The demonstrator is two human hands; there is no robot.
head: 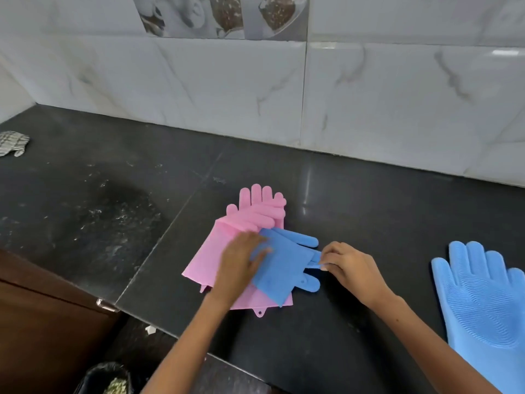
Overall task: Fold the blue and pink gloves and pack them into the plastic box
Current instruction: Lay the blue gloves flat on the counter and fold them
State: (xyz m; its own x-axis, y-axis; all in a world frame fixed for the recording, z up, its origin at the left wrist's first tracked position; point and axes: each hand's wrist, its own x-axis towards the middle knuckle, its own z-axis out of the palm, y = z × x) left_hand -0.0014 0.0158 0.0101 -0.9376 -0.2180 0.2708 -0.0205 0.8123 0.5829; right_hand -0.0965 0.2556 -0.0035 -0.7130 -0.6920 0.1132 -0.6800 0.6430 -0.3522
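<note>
Pink gloves [250,220] lie stacked on the dark countertop [355,194], their fingers pointing toward the wall. A blue glove [281,268] lies folded on top of them, fingers pointing right. My left hand [241,265] presses flat on the folded blue glove's left edge. My right hand [349,264] pinches the blue glove's fingers at its right side. A second blue glove [483,297] lies flat and unfolded at the far right, palm bristles up. No plastic box is in view.
A checked cloth [12,142] lies at the far left by the wall. The marble-tiled wall [369,89] backs the counter. A brown cabinet [42,322] and a dark bin [105,376] sit below the counter's front edge.
</note>
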